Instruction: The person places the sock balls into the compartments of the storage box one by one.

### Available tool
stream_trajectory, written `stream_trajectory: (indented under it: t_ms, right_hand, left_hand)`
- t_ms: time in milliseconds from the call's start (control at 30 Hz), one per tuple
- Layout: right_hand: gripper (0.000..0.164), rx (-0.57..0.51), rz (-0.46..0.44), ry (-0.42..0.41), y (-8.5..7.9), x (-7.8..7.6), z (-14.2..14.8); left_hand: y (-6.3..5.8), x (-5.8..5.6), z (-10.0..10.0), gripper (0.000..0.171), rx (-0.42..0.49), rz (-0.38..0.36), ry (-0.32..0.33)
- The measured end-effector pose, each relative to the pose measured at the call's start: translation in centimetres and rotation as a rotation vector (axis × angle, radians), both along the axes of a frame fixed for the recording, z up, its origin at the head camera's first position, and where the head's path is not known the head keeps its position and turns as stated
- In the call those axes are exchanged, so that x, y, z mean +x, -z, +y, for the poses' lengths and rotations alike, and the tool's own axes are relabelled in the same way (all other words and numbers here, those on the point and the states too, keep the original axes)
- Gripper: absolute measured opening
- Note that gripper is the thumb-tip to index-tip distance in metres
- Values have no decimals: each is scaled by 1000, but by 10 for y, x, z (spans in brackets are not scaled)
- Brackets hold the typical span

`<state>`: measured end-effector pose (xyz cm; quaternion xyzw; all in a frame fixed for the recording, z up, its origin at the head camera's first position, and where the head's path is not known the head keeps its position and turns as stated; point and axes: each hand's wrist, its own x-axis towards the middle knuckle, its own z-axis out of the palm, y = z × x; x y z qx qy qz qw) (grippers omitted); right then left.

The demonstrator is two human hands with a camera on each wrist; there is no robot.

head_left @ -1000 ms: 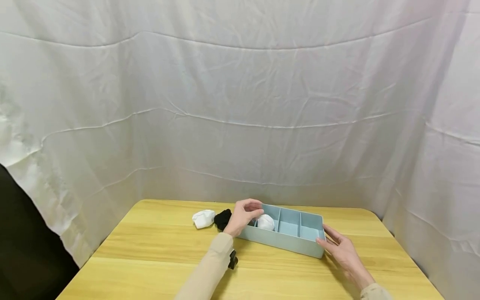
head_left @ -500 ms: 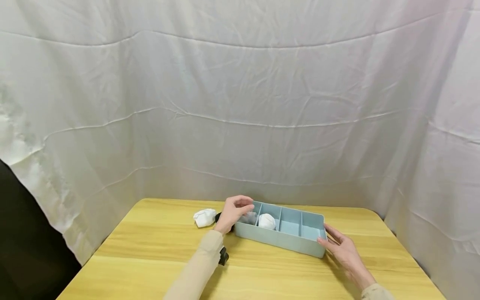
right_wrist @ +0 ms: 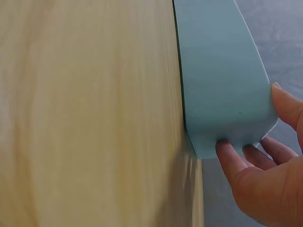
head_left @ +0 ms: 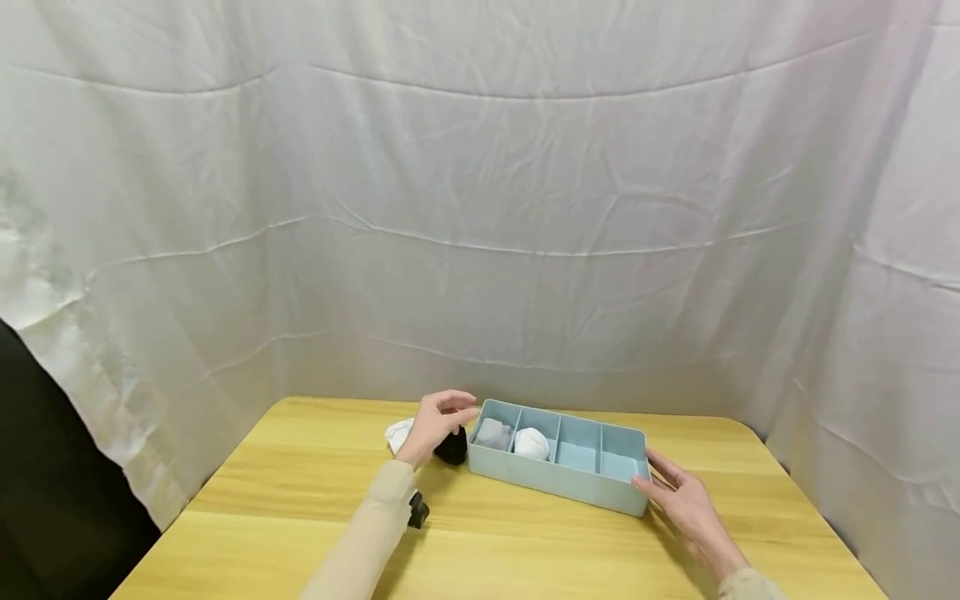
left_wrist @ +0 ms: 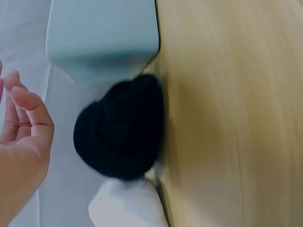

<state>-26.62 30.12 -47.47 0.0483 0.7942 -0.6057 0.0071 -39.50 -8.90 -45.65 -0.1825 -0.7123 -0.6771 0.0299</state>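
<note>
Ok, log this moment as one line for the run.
left hand: empty, near black bundle; right hand: grips blue box end; inside, separate compartments: grey bundle, white bundle; on table: black bundle, second white bundle

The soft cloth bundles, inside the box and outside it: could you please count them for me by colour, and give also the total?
Grey bundle: 1, in the box
White bundles: 2, one in the box, one on the table
Black bundle: 1, on the table
Total: 4

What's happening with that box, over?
Left hand empty. Right hand grips blue box, right end. Grey bundle, white bundle inside. Black bundle beside box's left end.
</note>
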Motion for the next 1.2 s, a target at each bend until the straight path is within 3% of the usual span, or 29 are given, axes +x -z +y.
stream_trajectory:
  t_ms: [200, 433, 933, 1200]
  right_hand:
    - [78, -36, 13, -1, 2, -2, -2]
    - [76, -38, 8, 2, 4, -4, -6]
    - [78, -40, 10, 13, 2, -4, -4]
    - [78, -36, 11, 16, 2, -3, -2]
  left_hand:
    - [-2, 4, -28, 27, 2, -20, -46]
    - [1, 4, -64, 38, -22, -44, -105]
    - [8, 4, -102, 47, 6, -91, -94]
    - [12, 1, -116, 55, -107, -129, -75]
